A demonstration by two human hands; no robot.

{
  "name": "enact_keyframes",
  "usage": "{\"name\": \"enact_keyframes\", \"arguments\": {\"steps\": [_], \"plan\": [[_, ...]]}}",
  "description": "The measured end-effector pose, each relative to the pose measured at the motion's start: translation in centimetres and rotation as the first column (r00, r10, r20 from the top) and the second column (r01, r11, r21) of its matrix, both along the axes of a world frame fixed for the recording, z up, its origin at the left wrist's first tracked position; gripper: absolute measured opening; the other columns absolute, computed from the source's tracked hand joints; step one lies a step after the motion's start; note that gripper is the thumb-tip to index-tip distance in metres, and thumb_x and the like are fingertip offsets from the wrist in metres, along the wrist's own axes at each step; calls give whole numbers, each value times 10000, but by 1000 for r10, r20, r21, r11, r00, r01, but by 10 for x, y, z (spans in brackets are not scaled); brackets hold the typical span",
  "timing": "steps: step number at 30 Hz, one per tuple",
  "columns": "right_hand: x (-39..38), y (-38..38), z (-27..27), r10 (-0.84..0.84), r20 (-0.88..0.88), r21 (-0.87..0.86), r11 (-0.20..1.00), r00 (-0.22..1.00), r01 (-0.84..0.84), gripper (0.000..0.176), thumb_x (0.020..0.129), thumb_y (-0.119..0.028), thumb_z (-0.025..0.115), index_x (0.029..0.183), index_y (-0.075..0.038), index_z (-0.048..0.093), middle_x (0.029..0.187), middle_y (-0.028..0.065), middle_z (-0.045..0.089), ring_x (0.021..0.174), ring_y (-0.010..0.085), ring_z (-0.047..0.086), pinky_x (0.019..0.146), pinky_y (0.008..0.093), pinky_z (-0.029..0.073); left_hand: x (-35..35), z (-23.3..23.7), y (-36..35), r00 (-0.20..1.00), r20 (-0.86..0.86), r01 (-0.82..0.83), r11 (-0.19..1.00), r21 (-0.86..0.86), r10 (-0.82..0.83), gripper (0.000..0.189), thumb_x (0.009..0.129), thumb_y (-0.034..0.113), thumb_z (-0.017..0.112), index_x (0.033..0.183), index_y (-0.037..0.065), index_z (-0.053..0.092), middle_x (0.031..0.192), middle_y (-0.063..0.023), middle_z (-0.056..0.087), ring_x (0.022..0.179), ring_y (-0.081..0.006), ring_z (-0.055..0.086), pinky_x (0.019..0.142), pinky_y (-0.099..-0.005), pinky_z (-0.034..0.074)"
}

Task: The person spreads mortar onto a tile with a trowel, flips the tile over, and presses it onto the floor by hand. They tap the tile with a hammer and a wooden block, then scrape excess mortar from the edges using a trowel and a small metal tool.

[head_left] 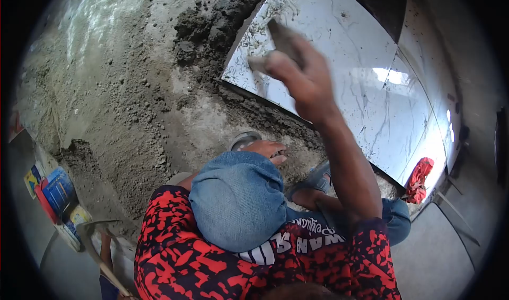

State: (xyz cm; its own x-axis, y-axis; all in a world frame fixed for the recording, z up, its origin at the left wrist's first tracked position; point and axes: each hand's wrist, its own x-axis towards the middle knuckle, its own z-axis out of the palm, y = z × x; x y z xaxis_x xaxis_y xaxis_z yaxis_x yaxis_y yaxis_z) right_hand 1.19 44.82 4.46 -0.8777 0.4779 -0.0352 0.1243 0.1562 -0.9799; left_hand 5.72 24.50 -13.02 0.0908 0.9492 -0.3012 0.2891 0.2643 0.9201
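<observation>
Blurred by motion, my right hand (307, 80) is closed around a flat grey tool (282, 37) with a pale stub (257, 63) sticking out to the left. It is over the corner of a white marbled tile (344, 40) strewn with grey crumbs. My left hand (265, 149) hangs in front of my bent, jeans-covered knee (238, 199), its fingers curled in over something dark that I cannot make out. Close behind that hand shows a rounded grey thing (245, 139). The left forearm is mostly hidden by the knee.
Loose grey mortar (127, 120) covers the floor on the left, with darker clumps (204, 27) along the tile's edge. A red crumpled bag (420, 181) lies at the lower right. Blue and yellow containers (57, 190) and a long-handled tool (108, 271) are at the lower left.
</observation>
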Motion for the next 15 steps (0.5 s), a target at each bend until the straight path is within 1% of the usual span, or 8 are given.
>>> {"name": "enact_keyframes", "arguments": {"steps": [2, 3, 5, 6, 8, 11, 14, 15], "plan": [[-10, -1, 11, 11, 28, -49, 999, 1000, -10, 626, 859, -392, 564, 1280, 60, 467, 1063, 227, 611, 991, 279, 589, 857, 353, 457, 4, -5, -3, 996, -62, -67, 998, 6, 67, 472, 908, 400, 542, 1181, 15, 561, 1129, -213, 602, 989, -369, 599, 856, -421, 478], [-13, -1, 20, 15, 19, -47, 999, 1000, -15, 626, 859, -392, 564, 1280, 60, 467, 1063, 227, 611, 991, 279, 589, 857, 353, 457, 2, -14, 0, 998, 5, -58, 993, 99, 57, 483, 904, 411, 545, 1178, 15, 556, 1130, -206, 602, 988, -364, 599, 852, -419, 478], [-8, -7, 37, 17, -161, -97, 995, 987, -33, 639, 860, -419, 554, 1275, 60, 474, 1082, 244, 612, 1006, 311, 591, 879, 376, 449, 3, -20, -1, 997, 18, -70, 997, 30, 69, 493, 901, 420, 548, 1182, 15, 557, 1151, -207, 595, 999, -361, 597, 860, -413, 477], [-9, -7, 28, 6, -148, -108, 994, 989, -22, 639, 860, -419, 554, 1275, 60, 474, 1082, 244, 612, 1006, 311, 591, 879, 376, 449, 4, -15, -2, 998, 20, -52, 998, -25, 52, 504, 898, 429, 550, 1185, 15, 557, 1173, -207, 588, 1010, -357, 595, 867, -407, 477], [-23, 0, 11, 62, 2, -22, 998, 998, -62, 638, 866, -422, 557, 1276, 60, 473, 1025, 190, 629, 945, 257, 600, 837, 349, 462, 2, -11, 1, 1000, 24, -14, 1000, -26, 15, 517, 897, 430, 550, 1193, 6, 552, 1197, -216, 573, 1052, -360, 576, 891, -402, 464], [2, 12, 28, 7, -41, -35, 999, 999, -8, 642, 866, -420, 570, 1274, 65, 472, 984, 165, 625, 932, 215, 590, 826, 311, 458, 9, -19, -5, 995, -70, -71, 997, 1, 71, 535, 904, 426, 540, 1201, -18, 533, 1174, -233, 573, 1076, -374, 552, 906, -421, 442], [30, 8, 32, -80, -177, -118, 991, 981, 60, 624, 879, -386, 574, 1279, 79, 457, 983, 171, 615, 934, 199, 581, 802, 299, 470, 3, -17, 2, 998, 67, -11, 999, -31, 13, 536, 898, 435, 550, 1187, -16, 552, 1176, -231, 575, 1074, -374, 556, 907, -422, 442], [42, 14, 27, -105, -29, -67, 992, 994, 102, 595, 888, -348, 570, 1282, 82, 451, 984, 159, 608, 924, 180, 575, 792, 289, 473, 1, -12, 4, 998, 60, -2, 999, -43, 5, 508, 900, 429, 548, 1147, -14, 580, 1144, -229, 589, 1052, -374, 564, 895, -418, 446]]}}
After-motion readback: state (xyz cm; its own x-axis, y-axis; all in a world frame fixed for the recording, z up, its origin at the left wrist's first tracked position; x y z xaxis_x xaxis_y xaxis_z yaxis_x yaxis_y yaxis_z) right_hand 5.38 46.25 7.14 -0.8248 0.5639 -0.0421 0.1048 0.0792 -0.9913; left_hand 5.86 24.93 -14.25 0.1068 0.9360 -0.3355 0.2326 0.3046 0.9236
